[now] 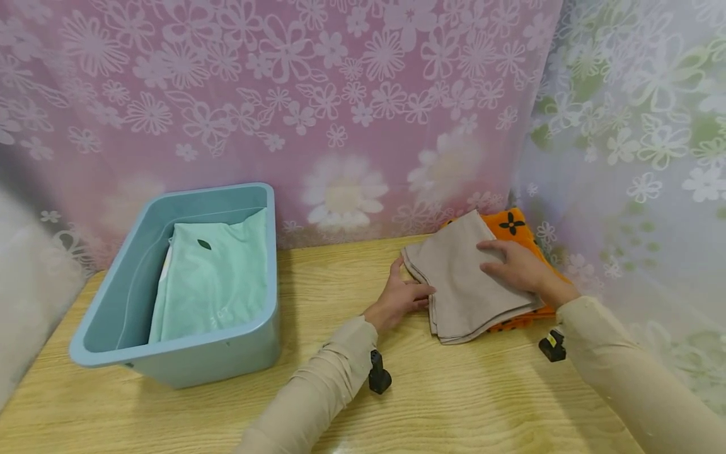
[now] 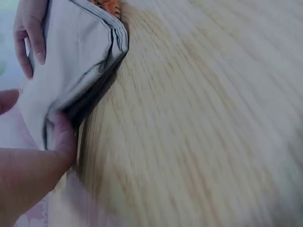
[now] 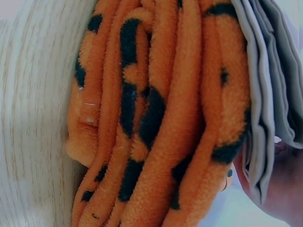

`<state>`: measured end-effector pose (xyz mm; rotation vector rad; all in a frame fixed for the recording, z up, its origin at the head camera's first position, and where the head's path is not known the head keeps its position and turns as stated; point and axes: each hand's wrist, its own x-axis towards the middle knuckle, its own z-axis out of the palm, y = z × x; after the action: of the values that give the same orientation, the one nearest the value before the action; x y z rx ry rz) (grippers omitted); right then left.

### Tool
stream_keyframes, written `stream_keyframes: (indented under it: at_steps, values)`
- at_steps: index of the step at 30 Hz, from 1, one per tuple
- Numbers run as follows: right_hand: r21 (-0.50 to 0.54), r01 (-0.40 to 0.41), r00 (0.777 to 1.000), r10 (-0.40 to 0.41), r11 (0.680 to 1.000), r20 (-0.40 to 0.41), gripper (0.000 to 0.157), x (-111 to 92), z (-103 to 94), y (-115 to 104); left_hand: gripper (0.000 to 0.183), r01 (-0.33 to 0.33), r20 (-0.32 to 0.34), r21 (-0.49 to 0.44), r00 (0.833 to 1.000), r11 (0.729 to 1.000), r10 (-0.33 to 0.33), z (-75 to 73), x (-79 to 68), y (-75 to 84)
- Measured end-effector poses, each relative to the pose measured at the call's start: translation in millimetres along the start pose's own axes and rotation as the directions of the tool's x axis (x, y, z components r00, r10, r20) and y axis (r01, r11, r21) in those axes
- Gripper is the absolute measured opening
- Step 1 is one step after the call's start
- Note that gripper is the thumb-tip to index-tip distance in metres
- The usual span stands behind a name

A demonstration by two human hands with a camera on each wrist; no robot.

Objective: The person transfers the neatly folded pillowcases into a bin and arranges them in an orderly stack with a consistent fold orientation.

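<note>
Grey cloth [image 1: 456, 277]: smooth, dull. Orange cloth [image 3: 184, 94]: thick fuzz. Blue tub [image 1: 215, 359]: smooth plastic, bit shiny. Table [image 1: 329, 284]: wood-look.

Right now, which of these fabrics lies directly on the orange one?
The plain beige-grey folded cloth: it overlaps the black-patterned orange fabric, while the mint-green one sits apart in the blue tub.

Soft light left faint shadows on the pale yellow wood-grained table [image 1: 334, 277] right of the rectangular blue plastic tub [image 1: 227, 359]; the left wrist view blurred, the right's edges washed out.
</note>
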<state>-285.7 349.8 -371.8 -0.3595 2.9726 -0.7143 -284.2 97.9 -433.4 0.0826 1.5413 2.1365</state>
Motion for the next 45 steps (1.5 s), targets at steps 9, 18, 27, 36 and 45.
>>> stream_keyframes:
  at_steps: [9, 18, 27, 36, 45]
  values:
    - [0.000, 0.013, 1.000, -0.013, 1.000, -0.006, 0.052, -1, -3.3, -5, 0.073, -0.094, 0.056, 0.161, 0.995, 0.982, 0.086, 4.3, 3.3, -5.9]
    - [0.029, -0.038, 0.999, 0.038, 0.999, 0.007, 0.047, -4, -8.3, -3, 0.053, -0.053, 0.019, 0.220, 0.999, 0.974, 0.050, 16.6, 8.6, -8.7]
    - [0.043, -0.035, 0.999, 0.034, 0.998, 0.017, 0.039, -5, 3.6, -5, 0.040, 0.021, -0.134, 0.304, 0.991, 0.953, 0.021, 17.0, 11.3, -16.1]
    - [0.081, 0.053, 0.993, -0.044, 0.995, -0.108, 0.039, -8, 3.9, -31, 0.045, -0.034, -0.201, 0.468, 0.969, 0.883, 0.143, 8.7, 6.4, 5.7]
    - [0.060, 0.039, 0.990, -0.030, 0.997, -0.136, 0.042, -9, -12.4, -49, 0.045, -0.131, -0.118, 0.594, 0.962, 0.794, 0.247, 1.7, -5.8, 40.7]
